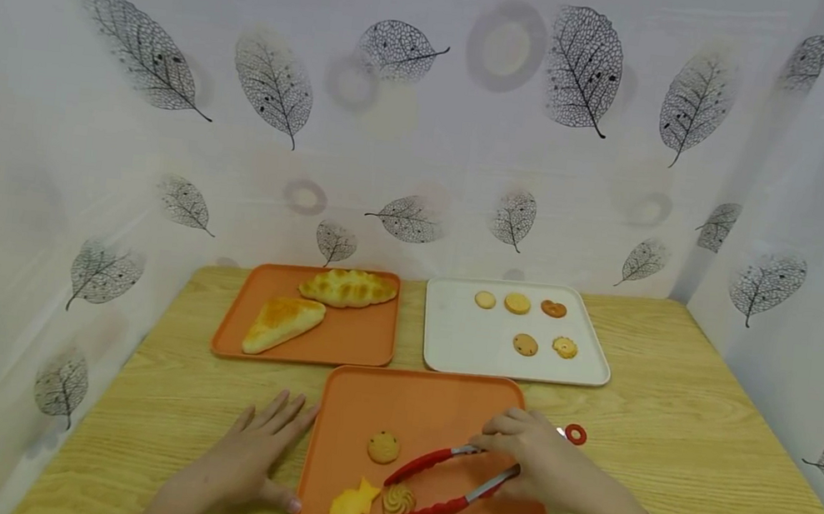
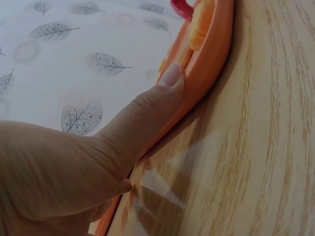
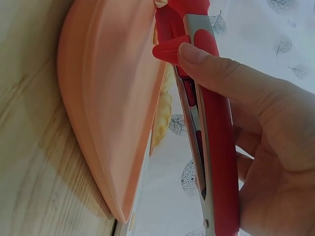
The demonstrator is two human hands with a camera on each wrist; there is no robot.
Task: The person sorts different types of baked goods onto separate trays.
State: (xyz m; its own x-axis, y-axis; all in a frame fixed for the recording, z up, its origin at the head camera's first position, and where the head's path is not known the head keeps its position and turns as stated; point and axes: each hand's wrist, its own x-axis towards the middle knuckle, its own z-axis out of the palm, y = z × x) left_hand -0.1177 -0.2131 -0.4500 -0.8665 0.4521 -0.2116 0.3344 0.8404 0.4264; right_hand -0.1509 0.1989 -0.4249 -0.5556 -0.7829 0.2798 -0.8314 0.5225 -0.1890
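My right hand (image 1: 541, 459) grips red-and-silver tongs (image 3: 216, 128) above the near orange tray (image 1: 434, 406). In the head view the tongs' red tips stand spread on either side of a round swirl cookie (image 1: 398, 501); whether they touch it I cannot tell. A yellow fish-shaped cookie (image 1: 352, 504) lies left of it, and a round speckled cookie (image 1: 383, 447) lies farther back. My left hand (image 1: 248, 453) rests beside the tray with fingers extended, its thumb (image 2: 147, 110) touching the tray's left rim.
Behind on the left, another orange tray (image 1: 358, 343) bears a braided loaf (image 1: 348, 288) and a triangular bread (image 1: 284, 325). A white tray (image 1: 463, 342) at the back right carries several small cookies. Leaf-patterned curtains (image 1: 426, 124) enclose the wooden table (image 1: 666, 418).
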